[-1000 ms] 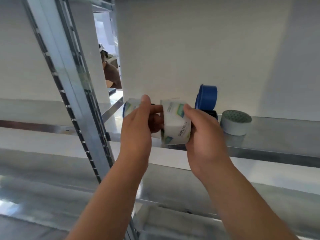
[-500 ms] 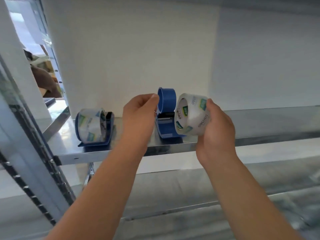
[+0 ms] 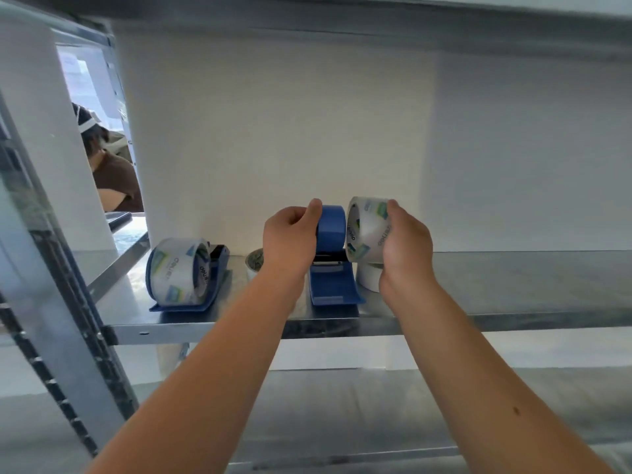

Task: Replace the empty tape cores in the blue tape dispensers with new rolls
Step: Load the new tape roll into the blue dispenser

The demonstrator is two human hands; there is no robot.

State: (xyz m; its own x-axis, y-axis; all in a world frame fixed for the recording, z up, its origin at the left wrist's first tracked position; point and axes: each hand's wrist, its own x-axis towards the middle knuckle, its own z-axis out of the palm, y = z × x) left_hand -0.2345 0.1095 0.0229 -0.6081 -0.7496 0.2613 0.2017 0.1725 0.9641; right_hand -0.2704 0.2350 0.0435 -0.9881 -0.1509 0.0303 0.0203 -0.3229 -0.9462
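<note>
right hand (image 3: pixel 403 248) grips the new clear printed tape roll (image 3: pixel 366 230) by its slick, stiff rim; left hand (image 3: pixel 290 241) pinches the bare blue plastic dispenser's hub (image 3: pixel 331 224). roll looks light, so hold the outer edges, not the sticky face.

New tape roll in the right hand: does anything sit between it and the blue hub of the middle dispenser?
Nothing visible does. The new roll, gripped by the right hand, hangs just right of the bare blue hub. The left hand grips the hub's far side, away from the roll.
</note>
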